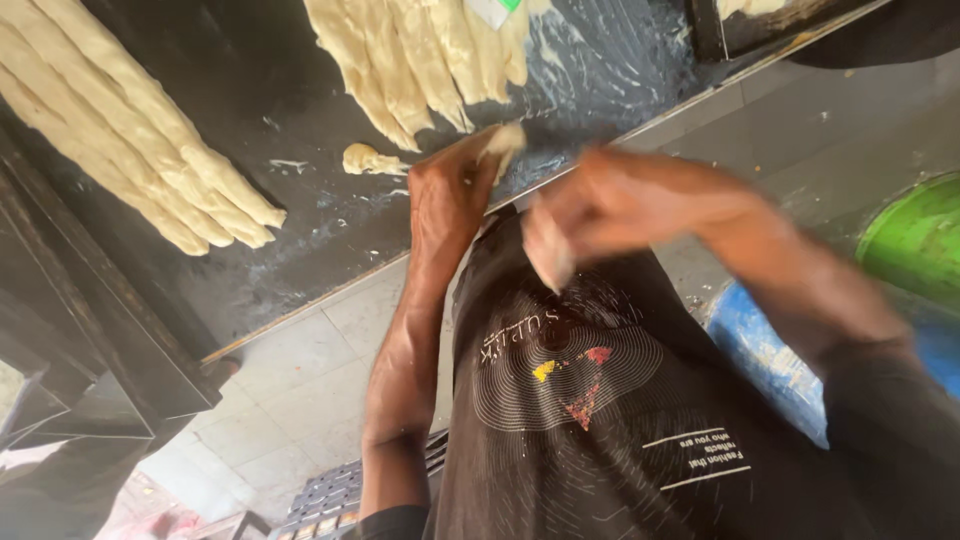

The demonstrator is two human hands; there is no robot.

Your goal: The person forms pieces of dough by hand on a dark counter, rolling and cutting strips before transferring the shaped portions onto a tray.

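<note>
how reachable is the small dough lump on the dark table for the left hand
Probably yes: the lump lies just beside the left hand on bare table, nothing between, though its grip already pinches a dough piece.

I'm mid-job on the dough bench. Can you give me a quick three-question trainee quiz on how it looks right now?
1. True or false: the left hand pinches a dough bit at the edge of the dark table.
2. What does the blurred right hand hold? A) a knife B) a pale dough piece C) nothing
3. Fill in: the tub at the right edge is ___.
Key: 1 true; 2 B; 3 green.
</note>
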